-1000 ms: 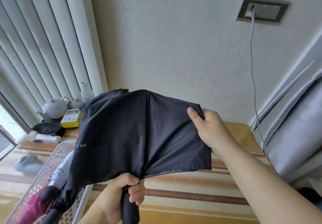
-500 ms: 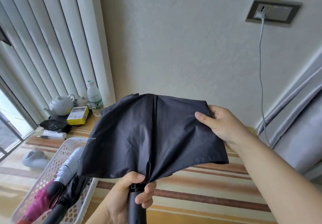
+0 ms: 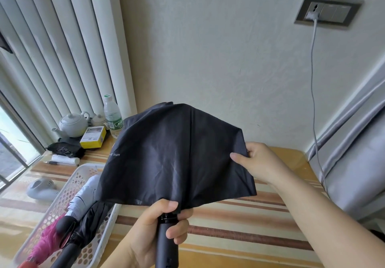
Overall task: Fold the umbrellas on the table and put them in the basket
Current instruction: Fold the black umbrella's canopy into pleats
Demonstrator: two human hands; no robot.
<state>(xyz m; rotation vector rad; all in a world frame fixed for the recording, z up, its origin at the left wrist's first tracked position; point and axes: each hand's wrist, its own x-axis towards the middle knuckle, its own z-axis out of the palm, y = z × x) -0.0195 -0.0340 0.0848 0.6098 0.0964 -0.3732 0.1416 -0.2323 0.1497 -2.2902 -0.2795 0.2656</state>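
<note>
At near left the white basket [image 3: 52,211] already holds folded umbrellas. The left hand [image 3: 154,232] wraps the black umbrella [image 3: 177,157] handle; the right hand [image 3: 256,161] pinches its limp, probably slippery canopy edge, best gathered fold by fold along the ribs.

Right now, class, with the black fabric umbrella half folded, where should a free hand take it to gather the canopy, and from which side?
Take the loose right edge of the black fabric umbrella, where the right hand pinches it, coming from the right. The left hand already holds the black handle upright, so the canopy fans out sideways.
</note>
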